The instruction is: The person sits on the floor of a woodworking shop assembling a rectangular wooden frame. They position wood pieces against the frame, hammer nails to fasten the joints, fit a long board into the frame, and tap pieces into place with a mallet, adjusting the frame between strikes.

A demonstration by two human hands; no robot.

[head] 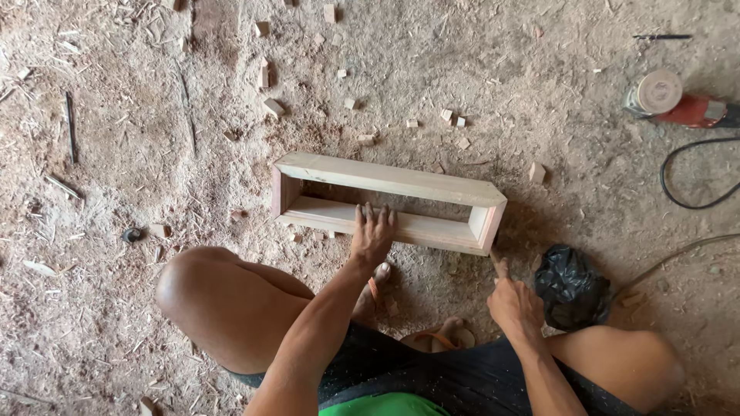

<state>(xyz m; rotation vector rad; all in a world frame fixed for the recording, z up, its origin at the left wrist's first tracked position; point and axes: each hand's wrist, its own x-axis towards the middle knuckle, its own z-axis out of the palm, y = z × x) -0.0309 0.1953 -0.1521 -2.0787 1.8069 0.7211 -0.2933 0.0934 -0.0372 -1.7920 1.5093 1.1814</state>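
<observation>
**Wooden frame pinned flat on a sawdust floor**

Sawdust and small offcut blocks (271, 106) are strewn over the dirt floor. Just ahead of the knees, a rectangular wooden frame (389, 202) is laid with its long axis running left to right, slightly tilted down to the right. The left hand (371, 233) is pressed flat on the near rail, fingers spread, arm stretched forward. Near the frame's right corner, the right hand (514, 302) is closed around a thin tool, barely seen. Beside it a black plastic bag (571, 286) is set; farther right a red power tool (674, 98) lies.
</observation>
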